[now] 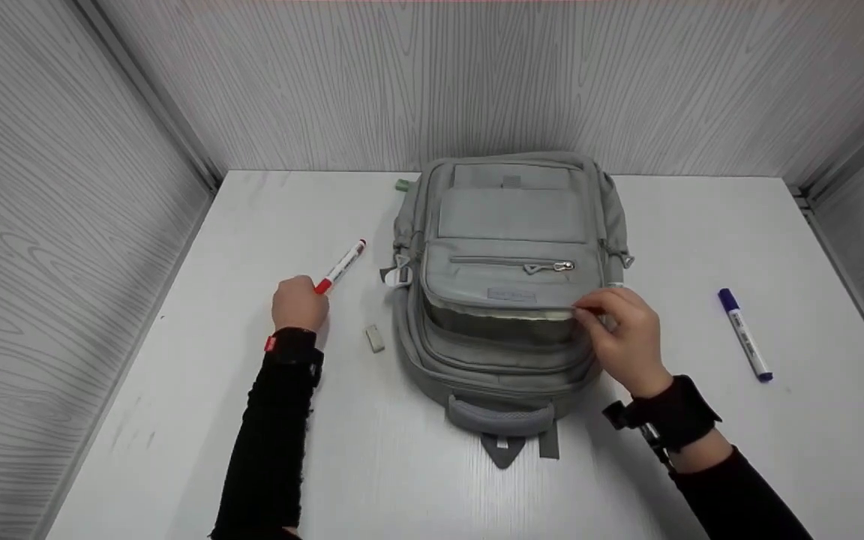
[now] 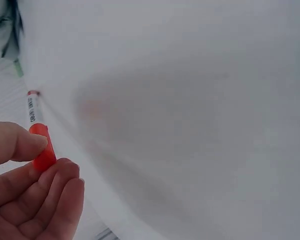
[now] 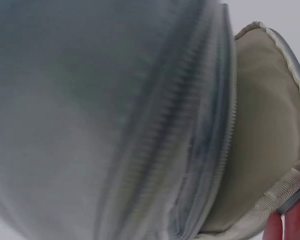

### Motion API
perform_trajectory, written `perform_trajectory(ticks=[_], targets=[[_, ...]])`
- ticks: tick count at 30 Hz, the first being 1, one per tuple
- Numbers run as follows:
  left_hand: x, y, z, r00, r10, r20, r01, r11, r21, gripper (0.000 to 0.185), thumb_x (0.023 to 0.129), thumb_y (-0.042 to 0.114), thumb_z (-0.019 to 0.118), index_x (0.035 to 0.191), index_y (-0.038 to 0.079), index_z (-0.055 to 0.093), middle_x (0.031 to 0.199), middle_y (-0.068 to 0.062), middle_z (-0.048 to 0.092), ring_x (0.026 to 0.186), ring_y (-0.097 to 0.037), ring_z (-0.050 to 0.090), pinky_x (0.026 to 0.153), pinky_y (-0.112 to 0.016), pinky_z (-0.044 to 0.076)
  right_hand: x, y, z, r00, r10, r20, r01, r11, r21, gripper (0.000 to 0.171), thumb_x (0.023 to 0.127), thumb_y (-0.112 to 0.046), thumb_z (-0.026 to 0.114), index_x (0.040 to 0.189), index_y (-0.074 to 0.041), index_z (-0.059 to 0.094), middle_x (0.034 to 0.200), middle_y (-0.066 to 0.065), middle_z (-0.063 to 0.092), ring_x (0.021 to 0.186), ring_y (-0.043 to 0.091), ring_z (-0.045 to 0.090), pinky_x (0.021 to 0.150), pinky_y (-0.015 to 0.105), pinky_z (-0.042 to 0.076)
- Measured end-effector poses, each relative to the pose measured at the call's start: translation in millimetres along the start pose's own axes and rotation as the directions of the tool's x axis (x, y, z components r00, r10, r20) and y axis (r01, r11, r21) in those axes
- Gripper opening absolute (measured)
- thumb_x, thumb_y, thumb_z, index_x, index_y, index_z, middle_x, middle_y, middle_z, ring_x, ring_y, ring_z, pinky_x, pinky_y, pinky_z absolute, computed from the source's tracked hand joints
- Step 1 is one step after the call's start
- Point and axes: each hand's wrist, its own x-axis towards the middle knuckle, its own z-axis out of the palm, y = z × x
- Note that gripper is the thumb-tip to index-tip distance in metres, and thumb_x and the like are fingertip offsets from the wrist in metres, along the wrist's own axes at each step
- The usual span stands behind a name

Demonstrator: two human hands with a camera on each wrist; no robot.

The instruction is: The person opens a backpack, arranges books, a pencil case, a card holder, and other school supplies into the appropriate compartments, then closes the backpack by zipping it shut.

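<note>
A grey-green backpack [image 1: 511, 214] lies on the white table with its carry handle toward me. Its front pocket gapes, and the beige lining [image 3: 267, 125] shows in the right wrist view. My right hand [image 1: 623, 337] pinches the edge of the pocket flap at its right corner. To the left of the bag, my left hand [image 1: 300, 304] holds a red whiteboard marker [image 1: 342, 266] by its red cap, between thumb and fingers. The marker's white barrel points away toward the bag's side.
A small pale eraser-like block [image 1: 375, 338] lies between my left hand and the backpack. At the right lies a blue whiteboard marker [image 1: 745, 334]. Wood-grain panels [image 1: 312, 82] enclose the table [image 1: 417, 465] at the back and sides.
</note>
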Motion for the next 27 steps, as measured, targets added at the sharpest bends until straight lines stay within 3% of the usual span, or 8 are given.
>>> perform_trajectory(ticks=[6,11,14,16,19,27], targets=[[-32.6,7.7,-27.3,0.988,0.141,0.061,-0.133,0.984,-0.122,0.022,0.087,0.007,0.059,0.098,-0.007,0.072,0.092,-0.024,0.073,0.08,-0.032,0.067,0.071,-0.04,0.055,14,-2,-2,0.996,0.049,-0.076,-0.047,0.999,0.021,0.01,0.079,0.011,0.073,0.08,0.003,0.069,0.076,0.016,0.067,0.07,0.006,0.056,0.072,0.008,0.041],[-72.6,15.5,-55.7,0.949,0.29,0.12,-0.274,0.952,-0.133,0.017,0.086,0.005,0.062,0.095,-0.004,0.074,0.086,-0.018,0.074,0.072,-0.024,0.065,0.063,-0.031,0.052,23,-6,-3,0.989,0.072,-0.129,-0.07,0.997,0.019,0.007,0.081,0.011,0.071,0.081,0.004,0.069,0.077,0.018,0.067,0.071,0.0,0.054,0.07,0.008,0.04],[-92.2,27.9,-62.2,0.928,0.348,0.136,-0.318,0.926,-0.202,0.013,0.085,0.004,0.066,0.092,-0.002,0.075,0.083,-0.015,0.074,0.071,-0.02,0.066,0.063,-0.029,0.052,28,-8,-3,0.985,0.08,-0.152,-0.077,0.997,0.021,0.006,0.082,0.01,0.07,0.082,0.004,0.069,0.078,0.019,0.067,0.072,-0.004,0.053,0.071,0.008,0.04],[-101.2,41.1,-59.0,0.919,0.365,0.15,-0.315,0.907,-0.279,0.011,0.084,0.004,0.068,0.09,0.0,0.076,0.081,-0.012,0.075,0.07,-0.017,0.066,0.063,-0.028,0.051,31,-9,-3,0.982,0.086,-0.167,-0.081,0.996,0.033,0.005,0.083,0.01,0.07,0.082,0.005,0.068,0.079,0.02,0.067,0.073,-0.008,0.052,0.072,0.007,0.04],[-107.7,66.0,-45.7,0.919,0.36,0.163,-0.276,0.88,-0.386,0.009,0.083,0.007,0.07,0.087,0.002,0.076,0.079,-0.01,0.075,0.067,-0.013,0.064,0.061,-0.024,0.048,37,-10,-2,0.978,0.087,-0.19,-0.079,0.996,0.048,0.004,0.083,0.009,0.069,0.083,0.006,0.068,0.079,0.02,0.067,0.075,-0.012,0.05,0.072,0.006,0.04],[-94.4,129.8,-4.1,0.951,0.279,0.134,-0.179,0.849,-0.498,0.016,0.085,0.012,0.07,0.087,-0.002,0.075,0.075,-0.015,0.073,0.055,-0.007,0.053,0.053,-0.018,0.04,54,-16,2,0.971,0.08,-0.227,-0.056,0.992,0.11,0.004,0.084,0.01,0.069,0.082,0.007,0.068,0.077,0.022,0.066,0.076,-0.012,0.051,0.073,0.008,0.042]])
